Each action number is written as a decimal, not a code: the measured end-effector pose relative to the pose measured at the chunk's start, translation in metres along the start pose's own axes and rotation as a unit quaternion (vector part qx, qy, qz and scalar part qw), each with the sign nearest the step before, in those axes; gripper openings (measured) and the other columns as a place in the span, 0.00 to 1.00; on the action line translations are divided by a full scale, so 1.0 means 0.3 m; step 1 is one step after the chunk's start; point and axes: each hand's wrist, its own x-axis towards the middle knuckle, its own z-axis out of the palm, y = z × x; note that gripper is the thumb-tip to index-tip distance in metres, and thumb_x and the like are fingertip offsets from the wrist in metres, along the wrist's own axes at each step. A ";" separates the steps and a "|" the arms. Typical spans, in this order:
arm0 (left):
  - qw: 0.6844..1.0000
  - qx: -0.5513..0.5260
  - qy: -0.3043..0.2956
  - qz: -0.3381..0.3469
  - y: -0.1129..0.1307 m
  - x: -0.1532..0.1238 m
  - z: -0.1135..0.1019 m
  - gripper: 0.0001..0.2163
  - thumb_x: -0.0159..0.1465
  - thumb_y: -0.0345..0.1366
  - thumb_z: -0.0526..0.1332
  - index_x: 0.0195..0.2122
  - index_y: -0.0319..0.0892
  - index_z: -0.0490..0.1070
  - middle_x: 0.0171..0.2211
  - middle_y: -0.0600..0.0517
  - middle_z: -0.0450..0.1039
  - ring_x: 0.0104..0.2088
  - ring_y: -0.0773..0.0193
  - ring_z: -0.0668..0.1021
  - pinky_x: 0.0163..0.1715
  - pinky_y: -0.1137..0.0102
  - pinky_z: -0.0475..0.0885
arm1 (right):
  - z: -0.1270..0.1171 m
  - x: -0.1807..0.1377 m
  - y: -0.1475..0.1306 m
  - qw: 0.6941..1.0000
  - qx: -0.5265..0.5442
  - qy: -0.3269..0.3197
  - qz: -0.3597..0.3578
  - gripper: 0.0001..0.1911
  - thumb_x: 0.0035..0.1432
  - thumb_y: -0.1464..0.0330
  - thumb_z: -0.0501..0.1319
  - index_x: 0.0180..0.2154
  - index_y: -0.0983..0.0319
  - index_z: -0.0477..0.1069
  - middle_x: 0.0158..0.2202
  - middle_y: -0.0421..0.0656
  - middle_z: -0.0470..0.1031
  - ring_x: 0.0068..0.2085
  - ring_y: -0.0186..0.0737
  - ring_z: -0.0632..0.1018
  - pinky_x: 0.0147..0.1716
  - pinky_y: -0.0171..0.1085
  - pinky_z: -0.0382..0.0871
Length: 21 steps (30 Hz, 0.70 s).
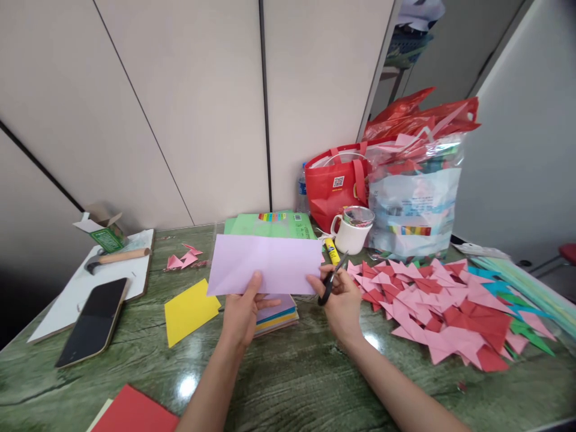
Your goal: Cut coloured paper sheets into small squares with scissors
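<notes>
a folded lilac paper sheet (pixel 266 264) is held above the green marbled table (pixel 292 372), pinched at its lower edge by the left hand (pixel 243 312). black-handled scissors (pixel 332 277) are gripped in the right hand (pixel 342 303), fingers closed through the handles, blades at the sheet's right edge. a stack of coloured paper (pixel 279 315) lies beneath. a qr code label is seen on the red bag (pixel 335 186); its writing cannot be read. folded pink and red pieces (pixel 441 312) lie to the right.

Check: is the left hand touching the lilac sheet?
Touching. The head view shows the left hand pinching the lower edge of the lilac sheet, thumb lying on its face, holding it above the paper stack.
</notes>
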 end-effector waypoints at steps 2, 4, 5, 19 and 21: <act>1.000 -0.012 0.010 -0.002 0.001 0.002 0.000 0.17 0.49 0.33 0.65 0.41 0.40 0.68 0.33 0.51 0.75 0.28 0.63 0.78 0.30 0.62 0.77 | -0.003 0.008 0.005 1.000 0.020 0.010 0.018 0.17 0.40 0.64 0.67 0.32 0.62 0.65 0.26 0.39 0.69 0.28 0.35 0.71 0.29 0.35 0.66; 0.999 -0.035 0.015 -0.001 0.006 0.002 0.004 0.17 0.50 0.32 0.64 0.43 0.43 0.67 0.36 0.51 0.75 0.31 0.62 0.78 0.34 0.58 0.76 | -0.006 0.016 0.009 0.999 0.028 0.022 0.025 0.18 0.41 0.64 0.67 0.34 0.62 0.65 0.28 0.40 0.71 0.29 0.36 0.73 0.31 0.36 0.67; 0.999 -0.049 0.018 0.006 0.010 0.002 0.005 0.18 0.51 0.31 0.64 0.44 0.44 0.66 0.38 0.51 0.75 0.32 0.61 0.78 0.36 0.57 0.75 | -0.007 0.020 0.009 0.999 0.028 0.031 0.020 0.18 0.41 0.64 0.67 0.34 0.62 0.66 0.28 0.41 0.72 0.30 0.37 0.73 0.32 0.37 0.67; 0.990 -0.142 -0.006 0.006 0.013 -0.011 0.024 0.16 0.55 0.31 0.61 0.45 0.38 0.66 0.41 0.44 0.74 0.41 0.55 0.76 0.46 0.54 0.68 | 0.035 -0.137 -0.072 0.858 0.144 -0.453 0.196 0.17 0.45 0.64 0.65 0.38 0.61 0.67 0.23 0.38 0.72 0.23 0.34 0.73 0.26 0.34 0.65; 0.991 -0.130 -0.019 0.004 0.007 -0.022 0.033 0.16 0.54 0.31 0.62 0.44 0.37 0.67 0.39 0.45 0.75 0.40 0.56 0.76 0.47 0.56 0.68 | 0.033 -0.127 -0.074 0.876 0.139 -0.424 0.182 0.20 0.47 0.62 0.64 0.42 0.61 0.65 0.24 0.38 0.72 0.23 0.33 0.72 0.25 0.34 0.65</act>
